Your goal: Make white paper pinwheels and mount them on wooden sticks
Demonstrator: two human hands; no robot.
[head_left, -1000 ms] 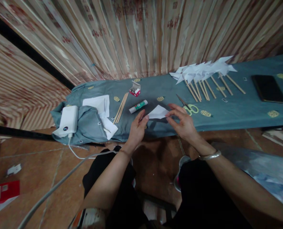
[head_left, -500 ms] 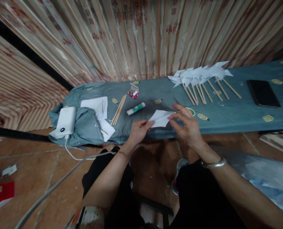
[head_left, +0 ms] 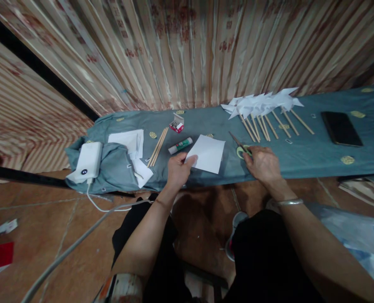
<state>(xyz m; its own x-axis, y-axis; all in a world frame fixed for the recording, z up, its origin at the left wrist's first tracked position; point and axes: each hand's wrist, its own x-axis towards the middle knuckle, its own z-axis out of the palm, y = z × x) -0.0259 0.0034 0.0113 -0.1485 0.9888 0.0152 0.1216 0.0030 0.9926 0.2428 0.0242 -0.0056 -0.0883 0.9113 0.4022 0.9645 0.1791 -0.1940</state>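
Observation:
My left hand (head_left: 179, 169) pinches the left corner of a white sheet of paper (head_left: 207, 154), thumb on top. The sheet looks opened out flat, just above the cloth. To its right, my right hand (head_left: 263, 164) has its fingers closed at the green handles of a pair of scissors (head_left: 242, 148). The blades point up and to the left. Beyond the paper lies a glue stick (head_left: 180, 145), with a small red box of metal pins (head_left: 176, 123) behind it. Several wooden sticks (head_left: 157, 147) rest left of the glue stick.
White paper pinwheels (head_left: 262, 103) on sticks lie in a row at the back right, left of a black phone (head_left: 341, 128). More paper (head_left: 126, 141) and a white power bank (head_left: 88, 160) with a cable are at the left. A pleated curtain (head_left: 187, 54) hangs behind the cloth-covered bench (head_left: 303, 162).
The paper has gone from a folded shape to an opened sheet. My right hand has let go of it and moved right onto the scissors. My left hand keeps its pinch.

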